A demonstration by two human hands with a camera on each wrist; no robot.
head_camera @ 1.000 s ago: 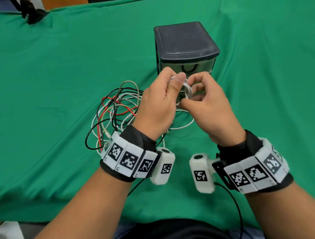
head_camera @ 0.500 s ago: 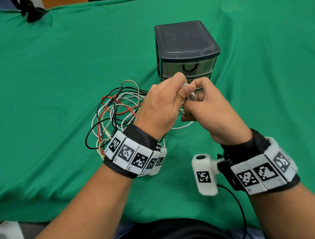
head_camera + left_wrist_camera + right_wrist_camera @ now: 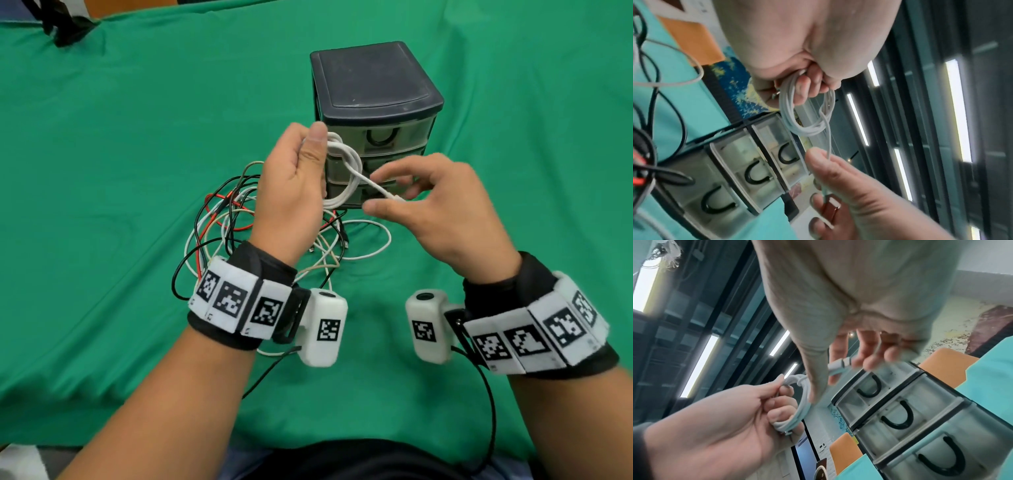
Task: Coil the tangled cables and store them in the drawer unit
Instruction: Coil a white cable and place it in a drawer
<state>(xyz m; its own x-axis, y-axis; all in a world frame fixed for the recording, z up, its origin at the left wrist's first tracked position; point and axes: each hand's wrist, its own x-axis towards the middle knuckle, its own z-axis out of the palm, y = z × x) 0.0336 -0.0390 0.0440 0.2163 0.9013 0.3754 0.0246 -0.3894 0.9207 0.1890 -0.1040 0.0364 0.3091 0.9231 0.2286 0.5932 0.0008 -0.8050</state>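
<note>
— What is the head camera showing?

— The left hand (image 3: 291, 185) is gripping a white cable coil (image 3: 346, 171) with thumb and curled fingers. The loop is standing tall, up and down, in front of the drawer unit (image 3: 373, 89). Its loose end is slanting down to the right, into the right hand (image 3: 438, 212), which is pinching it. A cable pile (image 3: 236, 219) is lying on the green cloth (image 3: 137, 137) under the left wrist.

— And the left wrist camera?

— The coil (image 3: 807, 113) is hanging off curled fingers (image 3: 803, 91). One strand is running straight down to the right hand (image 3: 849, 194).

— The right wrist camera?

— The plug end (image 3: 838, 366) is sitting between the thumb and fingers (image 3: 869, 353), pointing toward the drawers (image 3: 910, 426). All three drawers are looking closed.
</note>
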